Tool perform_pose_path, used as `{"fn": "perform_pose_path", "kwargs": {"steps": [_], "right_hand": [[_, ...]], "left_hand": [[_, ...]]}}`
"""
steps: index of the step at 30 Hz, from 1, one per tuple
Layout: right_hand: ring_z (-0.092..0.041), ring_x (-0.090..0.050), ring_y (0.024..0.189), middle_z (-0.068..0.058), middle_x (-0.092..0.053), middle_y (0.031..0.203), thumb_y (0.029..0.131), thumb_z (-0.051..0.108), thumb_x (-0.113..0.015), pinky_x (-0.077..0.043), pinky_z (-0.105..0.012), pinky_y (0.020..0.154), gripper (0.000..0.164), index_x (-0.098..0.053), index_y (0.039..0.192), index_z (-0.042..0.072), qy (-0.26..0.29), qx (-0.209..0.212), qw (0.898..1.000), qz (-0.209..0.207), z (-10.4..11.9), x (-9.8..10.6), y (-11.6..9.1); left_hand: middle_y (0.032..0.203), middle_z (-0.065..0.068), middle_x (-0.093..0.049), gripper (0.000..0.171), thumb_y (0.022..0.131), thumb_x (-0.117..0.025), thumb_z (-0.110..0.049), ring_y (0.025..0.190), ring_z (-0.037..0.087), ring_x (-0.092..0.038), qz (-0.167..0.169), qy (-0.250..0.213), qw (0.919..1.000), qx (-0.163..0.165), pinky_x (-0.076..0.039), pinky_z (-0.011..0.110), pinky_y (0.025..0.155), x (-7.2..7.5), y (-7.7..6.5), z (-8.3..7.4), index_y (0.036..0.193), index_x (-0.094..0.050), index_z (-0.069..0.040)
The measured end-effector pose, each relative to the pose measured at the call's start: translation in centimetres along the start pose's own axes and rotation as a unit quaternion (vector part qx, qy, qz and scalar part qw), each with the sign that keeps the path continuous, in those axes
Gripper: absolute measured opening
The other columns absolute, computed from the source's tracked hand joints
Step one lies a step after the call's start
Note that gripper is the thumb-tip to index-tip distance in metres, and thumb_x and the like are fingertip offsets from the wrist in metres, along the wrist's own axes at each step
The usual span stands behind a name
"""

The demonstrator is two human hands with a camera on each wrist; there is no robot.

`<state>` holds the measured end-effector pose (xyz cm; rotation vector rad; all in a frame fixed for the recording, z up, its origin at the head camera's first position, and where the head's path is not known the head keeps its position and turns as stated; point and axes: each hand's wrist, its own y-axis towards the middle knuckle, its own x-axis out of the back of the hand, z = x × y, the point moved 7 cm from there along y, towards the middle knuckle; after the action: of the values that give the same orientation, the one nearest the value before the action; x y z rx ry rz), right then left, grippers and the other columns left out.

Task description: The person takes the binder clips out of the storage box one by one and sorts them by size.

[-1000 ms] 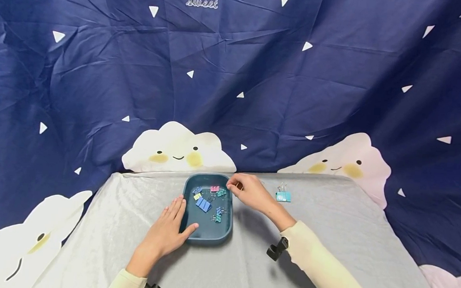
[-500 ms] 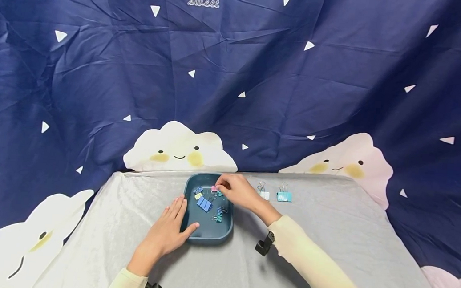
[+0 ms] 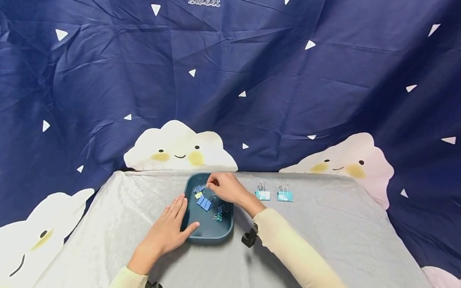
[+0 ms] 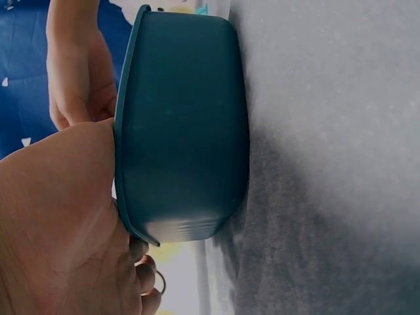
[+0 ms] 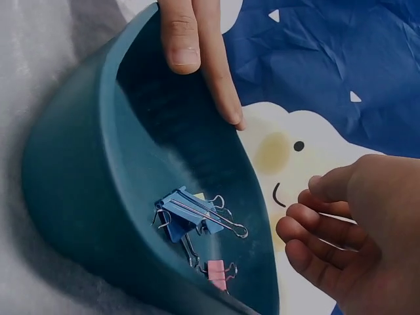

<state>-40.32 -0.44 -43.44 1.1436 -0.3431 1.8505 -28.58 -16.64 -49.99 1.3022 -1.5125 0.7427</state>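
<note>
My left hand rests on the left side of a dark teal plastic box, its fingers along the left rim and the thumb over the front. Above the box's back right part hovers my right hand; in the right wrist view its fingers are loosely bent, with nothing between thumb and fingertips. Inside lie several binder clips: a large blue clip, a small yellow one, a green one and a pink clip. From the head view, the right hand hides the pink one.
Two teal binder clips, one on the left and one on the right, stand right of the box near the back edge. A grey cloth covers the table. Behind it hangs a navy curtain with cloud prints.
My right hand has moved left from the box's right rim to over its inside, uncovering the left teal clip on the table. The left hand has stayed on the rim.
</note>
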Motion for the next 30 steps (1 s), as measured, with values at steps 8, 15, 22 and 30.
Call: {"fn": "perform_pose_path", "kwargs": {"steps": [8,15,22,30], "right_hand": [[-0.012,-0.064,0.084,0.0,-0.074,0.095,0.105,0.019,-0.067,-0.056,-0.031,0.082,0.012,-0.076,0.101,0.013,-0.015,-0.026,1.0,0.01,-0.2,-0.9,1.6],[-0.012,-0.063,0.082,-0.001,-0.075,0.099,0.106,0.02,-0.067,-0.056,-0.032,0.08,0.012,-0.076,0.105,0.012,-0.042,-0.049,0.996,0.054,-0.8,-2.0,2.8],[-0.012,-0.061,0.075,-0.001,-0.073,0.095,0.105,0.022,-0.07,-0.052,-0.029,0.071,0.013,-0.074,0.102,0.011,-0.05,-0.066,0.993,0.082,-1.2,-2.8,3.2],[-0.011,-0.051,0.068,0.005,-0.054,0.075,0.099,0.032,-0.077,-0.043,-0.027,0.067,0.03,-0.059,0.082,0.015,-0.098,-0.102,0.981,0.136,-2.3,-4.3,2.8]], "left_hand": [[0.176,0.023,-0.023,0.094,0.105,-0.055,-0.06,0.163,0.043,-0.025,0.007,0.006,0.9999,0.004,-0.027,0.061,0.13,-0.1,0.1,0.2,0.165,-0.029,0.007],[0.176,0.023,-0.022,0.092,0.106,-0.056,-0.057,0.164,0.042,-0.022,0.012,0.002,0.9999,0.006,-0.026,0.061,0.131,0.0,0.0,0.1,0.165,-0.028,0.007],[0.177,0.022,-0.02,0.092,0.107,-0.053,-0.059,0.165,0.041,-0.021,0.022,0.009,0.9997,0.01,-0.025,0.06,0.132,-0.3,0.1,0.3,0.166,-0.026,0.006],[0.176,0.023,-0.022,0.091,0.106,-0.056,-0.057,0.163,0.043,-0.024,0.01,0.007,0.9999,0.003,-0.027,0.061,0.13,0.0,0.0,-0.1,0.165,-0.029,0.007]]}}
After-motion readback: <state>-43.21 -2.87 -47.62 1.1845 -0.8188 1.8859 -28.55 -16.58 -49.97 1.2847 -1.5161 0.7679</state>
